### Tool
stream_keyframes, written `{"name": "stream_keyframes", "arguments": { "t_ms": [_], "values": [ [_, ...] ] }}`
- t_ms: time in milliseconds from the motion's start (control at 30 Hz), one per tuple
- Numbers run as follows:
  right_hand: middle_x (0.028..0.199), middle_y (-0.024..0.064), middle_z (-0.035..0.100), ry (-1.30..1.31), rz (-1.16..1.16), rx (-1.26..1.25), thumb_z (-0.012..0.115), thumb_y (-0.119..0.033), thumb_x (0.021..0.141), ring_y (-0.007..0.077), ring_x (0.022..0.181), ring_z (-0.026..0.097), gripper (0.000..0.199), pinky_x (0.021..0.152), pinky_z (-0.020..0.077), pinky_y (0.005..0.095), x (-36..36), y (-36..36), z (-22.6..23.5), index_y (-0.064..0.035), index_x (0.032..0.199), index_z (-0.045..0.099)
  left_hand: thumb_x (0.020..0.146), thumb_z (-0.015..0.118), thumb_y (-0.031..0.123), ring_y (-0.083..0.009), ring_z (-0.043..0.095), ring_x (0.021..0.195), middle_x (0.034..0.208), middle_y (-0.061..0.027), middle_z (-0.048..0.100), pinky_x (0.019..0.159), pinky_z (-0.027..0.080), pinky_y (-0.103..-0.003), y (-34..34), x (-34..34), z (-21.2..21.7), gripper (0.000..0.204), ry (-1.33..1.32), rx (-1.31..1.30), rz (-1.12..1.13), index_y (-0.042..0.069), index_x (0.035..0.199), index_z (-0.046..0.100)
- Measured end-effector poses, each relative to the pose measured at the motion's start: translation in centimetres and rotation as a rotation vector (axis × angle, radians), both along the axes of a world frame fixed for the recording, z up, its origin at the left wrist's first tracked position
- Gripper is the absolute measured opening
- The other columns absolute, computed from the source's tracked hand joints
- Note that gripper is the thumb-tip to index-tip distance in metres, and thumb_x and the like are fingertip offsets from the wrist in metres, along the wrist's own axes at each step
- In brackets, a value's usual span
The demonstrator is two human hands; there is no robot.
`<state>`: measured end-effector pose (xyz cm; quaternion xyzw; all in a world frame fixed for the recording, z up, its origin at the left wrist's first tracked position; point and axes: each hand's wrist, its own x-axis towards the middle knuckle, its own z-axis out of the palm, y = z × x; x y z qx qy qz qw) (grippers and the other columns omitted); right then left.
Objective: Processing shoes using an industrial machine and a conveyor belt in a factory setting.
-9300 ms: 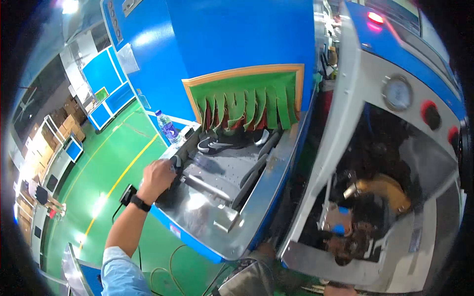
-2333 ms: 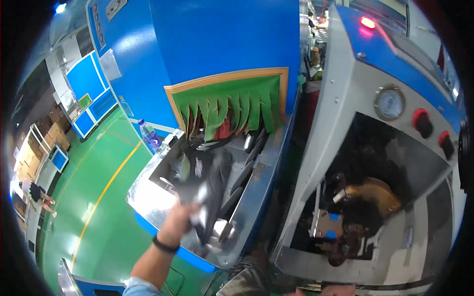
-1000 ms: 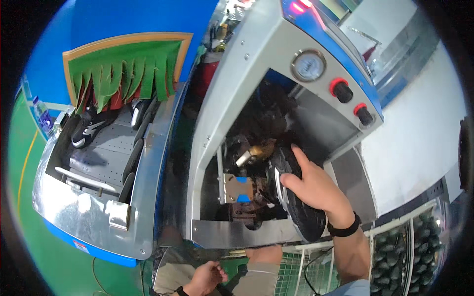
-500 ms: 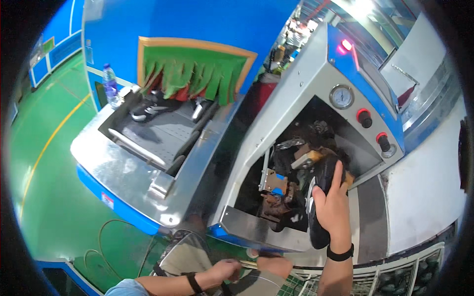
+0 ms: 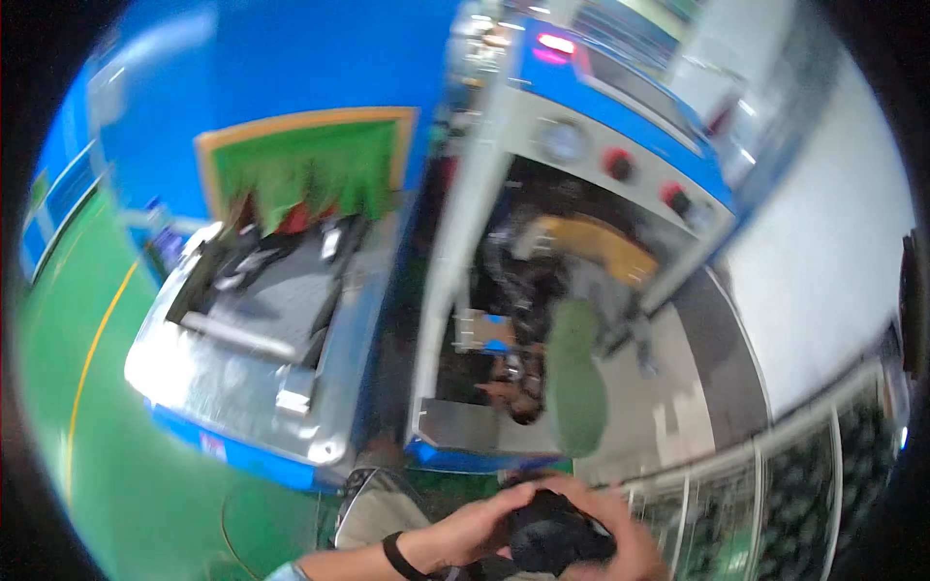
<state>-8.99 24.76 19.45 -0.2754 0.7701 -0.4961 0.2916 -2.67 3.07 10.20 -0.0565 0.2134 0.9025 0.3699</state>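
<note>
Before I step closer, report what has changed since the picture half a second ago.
The right hand has drawn back from the grey machine toward the body. The left hand, empty then, has moved across to meet it; both now grip what seems the black shoe, though it's blurred. A green sole-shaped piece shows where that shoe was. Unchanged: lit red lamp, shoes by the green curtain.

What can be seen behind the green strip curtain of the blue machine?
Reddish strips show at the lower part of the green strip curtain; dark shoes lie by its lower edge. The curtain covers whatever is deeper inside the blue machine.
</note>
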Motion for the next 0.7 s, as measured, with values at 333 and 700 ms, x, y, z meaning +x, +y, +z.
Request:
{"name": "stream_keyframes", "arguments": {
  "t_ms": [333,700],
  "values": [
    [0.124,0.0141,0.064,-0.099,-0.308,-0.717,0.077,-0.022,0.086,0.0176,0.107,0.061,0.081,0.098,0.0462,0.0293,-8.5,-8.5,-0.9,0.0018,0.151,0.035,0.089,0.072,0.036,-0.0261,0.061,0.103,0.120,-0.0141,0.065,0.093,0.049,-0.038,-0.4,3.4,-3.3,0.054,0.182,-1.108,0.345,0.001,0.130,0.060],
    [0.131,0.0224,0.061,0.532,-1.687,0.890,0.076,-0.027,0.081,0.0398,0.112,0.064,0.071,0.093,0.0540,0.0455,22.3,29.2,-10.6,-0.0065,0.143,0.049,0.090,0.071,0.039,-0.0292,0.060,0.107,0.121,-0.0140,0.065,0.094,0.048,-0.040,1.4,2.7,-5.6,0.057,0.221,-1.128,0.441,0.002,0.131,0.060]
  ]
}}
